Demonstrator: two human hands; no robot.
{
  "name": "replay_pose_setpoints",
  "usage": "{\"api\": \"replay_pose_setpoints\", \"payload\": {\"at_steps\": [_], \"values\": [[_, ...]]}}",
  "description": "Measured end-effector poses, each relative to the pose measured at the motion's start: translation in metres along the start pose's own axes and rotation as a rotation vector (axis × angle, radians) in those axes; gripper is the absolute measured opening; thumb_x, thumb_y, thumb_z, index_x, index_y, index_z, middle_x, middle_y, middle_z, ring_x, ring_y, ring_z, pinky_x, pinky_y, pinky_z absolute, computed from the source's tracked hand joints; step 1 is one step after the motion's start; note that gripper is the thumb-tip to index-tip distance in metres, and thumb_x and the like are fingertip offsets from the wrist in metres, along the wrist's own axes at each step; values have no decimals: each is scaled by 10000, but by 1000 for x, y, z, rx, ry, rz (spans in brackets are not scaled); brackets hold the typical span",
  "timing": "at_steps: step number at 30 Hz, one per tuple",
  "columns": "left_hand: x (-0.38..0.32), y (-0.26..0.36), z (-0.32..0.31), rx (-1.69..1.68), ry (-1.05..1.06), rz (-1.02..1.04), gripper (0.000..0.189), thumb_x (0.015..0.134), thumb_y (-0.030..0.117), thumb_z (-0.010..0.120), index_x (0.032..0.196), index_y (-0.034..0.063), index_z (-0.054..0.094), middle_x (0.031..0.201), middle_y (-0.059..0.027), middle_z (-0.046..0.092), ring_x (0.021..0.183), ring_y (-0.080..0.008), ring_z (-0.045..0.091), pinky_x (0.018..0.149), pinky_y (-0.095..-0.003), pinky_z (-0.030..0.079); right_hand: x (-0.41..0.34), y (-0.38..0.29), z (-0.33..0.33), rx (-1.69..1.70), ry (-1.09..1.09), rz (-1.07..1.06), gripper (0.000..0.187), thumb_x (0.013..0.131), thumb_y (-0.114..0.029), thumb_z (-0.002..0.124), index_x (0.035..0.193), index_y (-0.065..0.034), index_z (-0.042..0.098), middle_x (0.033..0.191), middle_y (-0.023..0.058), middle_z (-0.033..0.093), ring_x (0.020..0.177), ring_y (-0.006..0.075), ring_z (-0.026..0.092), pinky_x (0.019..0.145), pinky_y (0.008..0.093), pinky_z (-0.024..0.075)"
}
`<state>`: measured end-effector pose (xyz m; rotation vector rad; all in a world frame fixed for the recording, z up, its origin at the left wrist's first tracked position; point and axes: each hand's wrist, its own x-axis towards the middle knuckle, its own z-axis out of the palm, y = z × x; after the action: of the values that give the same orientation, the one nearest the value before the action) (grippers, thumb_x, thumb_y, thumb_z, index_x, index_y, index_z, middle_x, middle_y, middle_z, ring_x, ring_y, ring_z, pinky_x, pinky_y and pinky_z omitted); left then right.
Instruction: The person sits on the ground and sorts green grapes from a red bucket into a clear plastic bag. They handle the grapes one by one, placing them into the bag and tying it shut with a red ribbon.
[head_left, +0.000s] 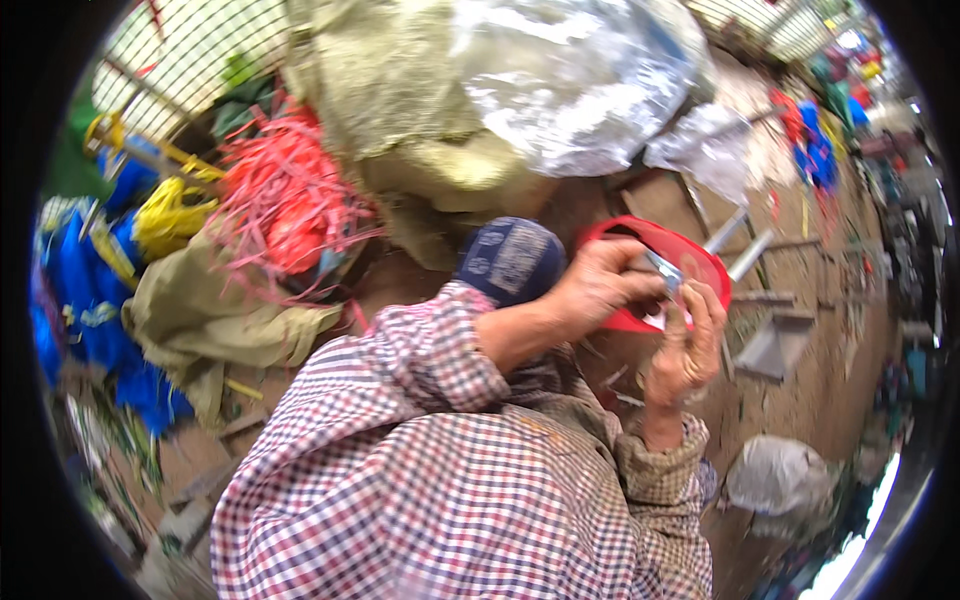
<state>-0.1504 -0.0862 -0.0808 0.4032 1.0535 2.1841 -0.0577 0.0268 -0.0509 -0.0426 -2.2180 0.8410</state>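
Observation:
My left hand (611, 281) is closed on a small shiny metallic piece (663, 271); its exact kind cannot be told. Facing it, my right hand (682, 345) pinches the lower end of the same piece between thumb and fingers. Both hands are over a red plastic container (716, 270) with an open top, whose inside is partly hidden by them. A knee in dark blue patterned cloth (510, 259) lies to the left of the container.
A heap of red plastic strips (300, 195) lies at the left, near blue plastic sheeting (90, 300). Woven sacks (397, 82) and clear plastic (585, 82) are ahead. A metal dustpan-like tray (776, 345) and a whitish bag (780, 476) lie at the right.

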Motion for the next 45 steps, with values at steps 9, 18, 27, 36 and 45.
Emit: {"api": "replay_pose_setpoints", "payload": {"at_steps": [9,18,27,36,45], "values": [[-3,5,0,-107,-68,48,139,843,45,660,974,3,639,885,-31,664,811,-88,593,769,-232,485,-9,-9,2,197,39,201,182,829,39,645,1011,24,642,909,70,629,815,142,588,739,265,484],[-5,3,4,-109,-89,12,132,835,72,684,938,-1,646,875,-13,646,804,-73,574,753,-226,476,-7,-1,4,162,29,167,50,862,24,601,907,20,580,884,31,551,795,109,528,729,239,459],[-3,2,1,-41,-11,29,171,839,88,685,976,-1,635,888,-14,648,800,-74,587,735,-222,486,0,-1,1,111,-57,162,84,826,65,566,886,10,543,848,81,528,735,187,528,667,287,444],[-2,0,-1,21,-16,-4,141,843,28,657,981,-4,650,900,-15,644,795,-73,579,735,-211,487,0,3,1,186,-165,265,62,837,52,570,860,4,537,821,66,522,712,149,504,644,263,430],[-5,4,0,63,12,-24,240,827,-21,616,1063,23,607,842,10,621,705,-41,550,620,-188,466,-5,-2,2,250,-162,426,47,867,23,588,902,0,568,802,-26,550,745,55,494,662,206,430]]}}
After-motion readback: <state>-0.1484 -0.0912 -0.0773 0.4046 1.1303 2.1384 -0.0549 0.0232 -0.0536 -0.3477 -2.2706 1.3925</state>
